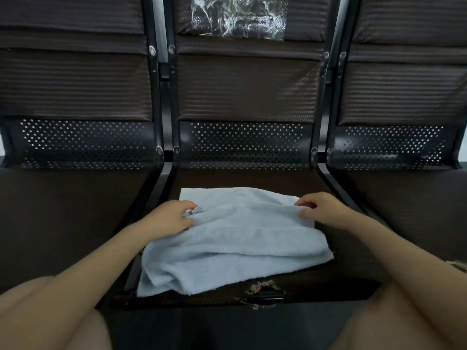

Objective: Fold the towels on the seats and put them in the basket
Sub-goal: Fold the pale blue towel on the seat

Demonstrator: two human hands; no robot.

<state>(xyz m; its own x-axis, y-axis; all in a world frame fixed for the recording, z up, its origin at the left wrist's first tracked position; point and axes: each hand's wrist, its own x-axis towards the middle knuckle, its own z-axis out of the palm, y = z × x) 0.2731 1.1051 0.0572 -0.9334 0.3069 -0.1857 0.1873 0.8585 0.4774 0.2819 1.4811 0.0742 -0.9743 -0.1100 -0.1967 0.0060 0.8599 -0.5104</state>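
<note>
A light blue towel [235, 243] lies partly folded and rumpled on the middle seat [252, 178] of a dark row of seats. My left hand [174, 215] pinches the towel's upper left edge, near a small label. At the upper right corner my right hand [318, 210] pinches the folded edge between thumb and fingers. The towel's near edge hangs close to the seat's front lip. No basket is in view.
Dark seats stand to the left [63, 210] and right [417, 205], with perforated metal backs. Crumpled clear plastic [237, 16] sits on the middle backrest. The middle seat's front edge is torn [265, 290]. My knees fill the bottom corners.
</note>
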